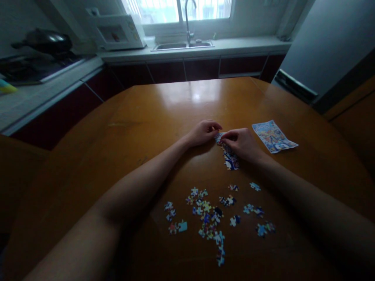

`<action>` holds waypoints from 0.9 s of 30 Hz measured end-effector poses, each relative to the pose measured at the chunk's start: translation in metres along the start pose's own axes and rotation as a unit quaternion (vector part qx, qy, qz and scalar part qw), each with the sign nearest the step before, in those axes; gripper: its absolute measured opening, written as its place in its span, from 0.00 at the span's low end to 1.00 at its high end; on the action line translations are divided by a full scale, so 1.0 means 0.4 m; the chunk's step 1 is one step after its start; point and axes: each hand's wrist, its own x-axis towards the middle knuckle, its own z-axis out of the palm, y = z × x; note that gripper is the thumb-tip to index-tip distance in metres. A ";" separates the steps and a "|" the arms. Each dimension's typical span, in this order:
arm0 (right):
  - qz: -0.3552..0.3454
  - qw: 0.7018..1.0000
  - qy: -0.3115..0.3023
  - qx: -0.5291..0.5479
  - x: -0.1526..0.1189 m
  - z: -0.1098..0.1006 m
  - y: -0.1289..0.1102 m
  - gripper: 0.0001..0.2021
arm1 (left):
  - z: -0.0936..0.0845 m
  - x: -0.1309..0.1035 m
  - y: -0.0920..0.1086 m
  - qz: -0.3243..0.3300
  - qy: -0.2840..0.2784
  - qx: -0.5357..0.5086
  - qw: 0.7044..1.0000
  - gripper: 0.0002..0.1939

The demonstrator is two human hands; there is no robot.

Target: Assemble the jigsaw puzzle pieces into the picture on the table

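Observation:
A partly joined jigsaw puzzle [229,160] lies on the wooden table, a narrow strip running toward me. My left hand [203,132] rests at its far left corner, fingers curled and thumb and forefinger closed on the edge. From the right, my right hand [243,145] reaches over the strip and covers part of it. Its thumb and forefinger pinch at the far end, on a jigsaw piece that is mostly hidden. Loose jigsaw pieces [206,207] lie nearer to me, some in small clusters.
A creased picture sheet [271,136] lies right of my right hand. The brown table [140,117] has a rounded outline. Beyond it stand a counter with a sink [172,46], a white microwave [117,33], and a dark pan [48,41] on the stove.

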 end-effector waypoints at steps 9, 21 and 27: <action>-0.019 0.999 -0.002 -0.050 -0.013 0.017 -0.007 0.08 | -0.003 0.000 0.004 0.014 0.003 0.011 1.000 0.11; -0.069 0.978 -0.032 -0.196 -0.018 0.019 -0.004 0.08 | -0.001 0.001 0.003 0.020 -0.003 0.006 1.000 0.11; -0.063 0.989 0.028 -0.129 -0.015 0.015 0.008 0.09 | -0.004 0.001 0.008 0.018 -0.009 0.016 1.000 0.11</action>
